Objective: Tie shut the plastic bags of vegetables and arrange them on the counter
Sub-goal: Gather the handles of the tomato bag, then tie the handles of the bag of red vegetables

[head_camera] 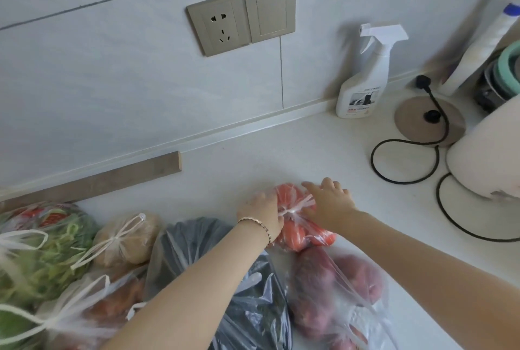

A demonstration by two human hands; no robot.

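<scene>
A clear bag of red tomatoes [295, 233] lies on the white counter [309, 147], its neck knotted. My left hand [263, 209] rests on its left side and my right hand [327, 203] presses on its right side, fingers spread. Nearer me sit a clear bag of dark red vegetables [332, 287] and a grey bag [225, 251] under my left forearm. To the left are a tied bag of potatoes [126, 240], a bag of green vegetables [42, 251] and a tied bag of orange-brown vegetables [107, 302].
A spray bottle [365, 76] stands against the tiled wall. A round kettle base [422, 121] with a looping black cord [405, 164] and a white appliance [486, 152] fill the right. A wooden strip [112, 178] lies along the wall. A socket [219, 27] is above.
</scene>
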